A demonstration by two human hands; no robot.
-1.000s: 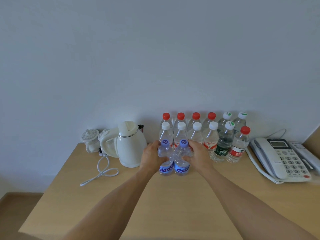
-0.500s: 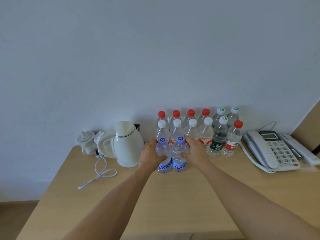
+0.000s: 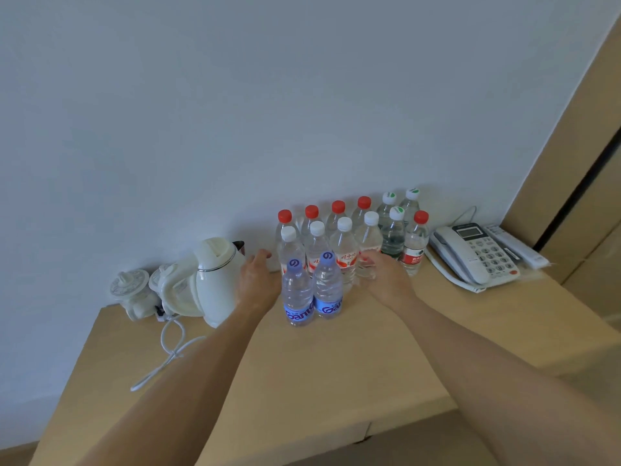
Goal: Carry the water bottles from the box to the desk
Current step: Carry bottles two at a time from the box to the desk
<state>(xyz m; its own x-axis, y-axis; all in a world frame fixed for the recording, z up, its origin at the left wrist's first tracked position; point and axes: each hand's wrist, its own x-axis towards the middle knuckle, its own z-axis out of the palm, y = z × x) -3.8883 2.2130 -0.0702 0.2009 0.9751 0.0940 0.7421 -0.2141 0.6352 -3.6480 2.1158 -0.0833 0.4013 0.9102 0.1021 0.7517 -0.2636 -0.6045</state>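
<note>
Both hands open beside two blue-capped bottles on the desk
Left hand (image 3: 257, 284) and right hand (image 3: 386, 279) flank, fingers relaxed, two clear blue-capped water bottles (image 3: 312, 290) standing upright on the light wooden desk (image 3: 336, 371), before rows of red- and white-capped bottles (image 3: 346, 230); white electric kettle (image 3: 218, 280) left
</note>
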